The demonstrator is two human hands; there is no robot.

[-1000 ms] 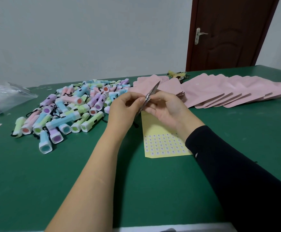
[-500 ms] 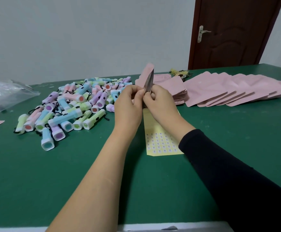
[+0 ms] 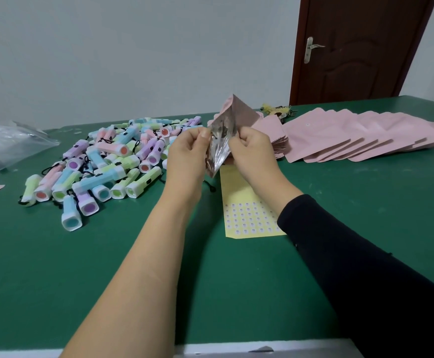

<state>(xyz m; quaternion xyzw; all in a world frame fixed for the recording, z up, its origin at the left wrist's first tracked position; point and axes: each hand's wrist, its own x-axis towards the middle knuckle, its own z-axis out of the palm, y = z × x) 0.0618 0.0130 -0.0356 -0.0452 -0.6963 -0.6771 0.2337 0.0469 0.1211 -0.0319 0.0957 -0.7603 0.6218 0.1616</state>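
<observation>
You hold one pink pouch (image 3: 222, 140) up off the green table (image 3: 81, 267), between both hands, above the far end of the yellow sticker sheet (image 3: 247, 210). Your left hand (image 3: 187, 153) pinches the pouch's left wall, fingers curled, thumb on top. Your right hand (image 3: 253, 151) pinches the right wall the same way. The two walls stand apart and the silver lining shows between them. The pink outside shows at the top corner, which points up and away from you. The pouch's lower tip hangs just over the sheet; cannot tell if it touches. The sticker sheet lies flat, with rows of small round stickers on its near half. The pile of pastel flashlights (image 3: 112, 161) sits left of your left hand, close to it, with black cords tangled in. The fanned row of pink pouches (image 3: 340, 135) lies right of your right hand, overlapping along the table. A clear plastic bag (image 3: 4, 146) is at the far left edge. A black sleeve (image 3: 365, 280) covers your right forearm; the left forearm is bare. A brown door (image 3: 360, 60) stands behind the table, at right.
</observation>
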